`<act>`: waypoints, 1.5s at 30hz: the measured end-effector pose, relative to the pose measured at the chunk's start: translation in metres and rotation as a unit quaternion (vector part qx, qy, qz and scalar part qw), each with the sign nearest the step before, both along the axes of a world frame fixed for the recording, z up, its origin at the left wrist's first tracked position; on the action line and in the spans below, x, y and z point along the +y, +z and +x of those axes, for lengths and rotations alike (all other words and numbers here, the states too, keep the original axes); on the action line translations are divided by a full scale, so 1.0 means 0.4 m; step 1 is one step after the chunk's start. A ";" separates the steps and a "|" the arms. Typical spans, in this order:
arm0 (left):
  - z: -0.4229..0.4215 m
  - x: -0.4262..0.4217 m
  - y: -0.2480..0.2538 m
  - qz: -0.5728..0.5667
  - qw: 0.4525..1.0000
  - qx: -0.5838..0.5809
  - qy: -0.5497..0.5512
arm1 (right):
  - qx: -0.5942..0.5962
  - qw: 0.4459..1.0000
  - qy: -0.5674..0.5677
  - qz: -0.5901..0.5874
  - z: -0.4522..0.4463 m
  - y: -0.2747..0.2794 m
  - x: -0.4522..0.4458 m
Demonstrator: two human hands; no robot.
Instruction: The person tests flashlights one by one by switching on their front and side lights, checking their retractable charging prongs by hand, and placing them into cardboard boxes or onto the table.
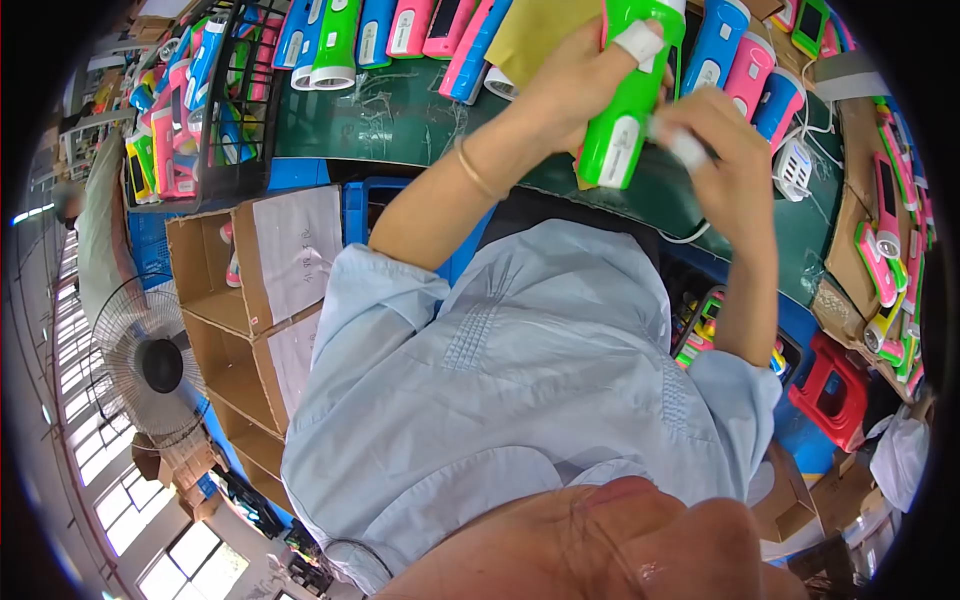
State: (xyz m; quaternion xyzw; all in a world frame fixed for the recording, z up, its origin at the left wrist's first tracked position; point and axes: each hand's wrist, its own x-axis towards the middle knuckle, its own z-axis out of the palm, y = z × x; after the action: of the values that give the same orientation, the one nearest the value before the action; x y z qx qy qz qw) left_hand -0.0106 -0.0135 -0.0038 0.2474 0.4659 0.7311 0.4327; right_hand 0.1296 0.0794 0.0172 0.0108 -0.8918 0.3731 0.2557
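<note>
My left hand [590, 80] is closed around a green flashlight [630, 100] with white parts, held tilted above the green table; white tape wraps its thumb. Close to the flashlight's right side is my right hand [722, 145], its fingers bent and smeared by motion. A white wrap shows on one of those fingers; whether they touch the flashlight or pinch anything, I cannot make out. Behind the left hand lies a yellow cloth or sheet [530, 40]. Blue and pink flashlights, such as a pink one [750, 75], lie just beyond the right hand.
More flashlights line the far side of the green table [400, 120]. A black crate [240, 120] of flashlights stands left, above cardboard compartments [225, 300]. A white multi-port charger [793, 170] with cables lies right. Flashlights also fill a cardboard box [850, 215]. A fan [160, 365] stands left.
</note>
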 end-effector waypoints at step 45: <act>0.090 -0.029 -0.049 0.113 0.992 0.031 0.055 | 0.113 0.989 -0.063 -0.078 0.110 -0.106 -0.110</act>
State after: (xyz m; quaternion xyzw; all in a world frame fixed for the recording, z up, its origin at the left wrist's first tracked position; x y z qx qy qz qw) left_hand 0.0252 -0.0252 -0.0235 0.2909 0.4067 0.7937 0.3463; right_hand 0.1735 0.0353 -0.0251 -0.0235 -0.8245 0.4205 0.3781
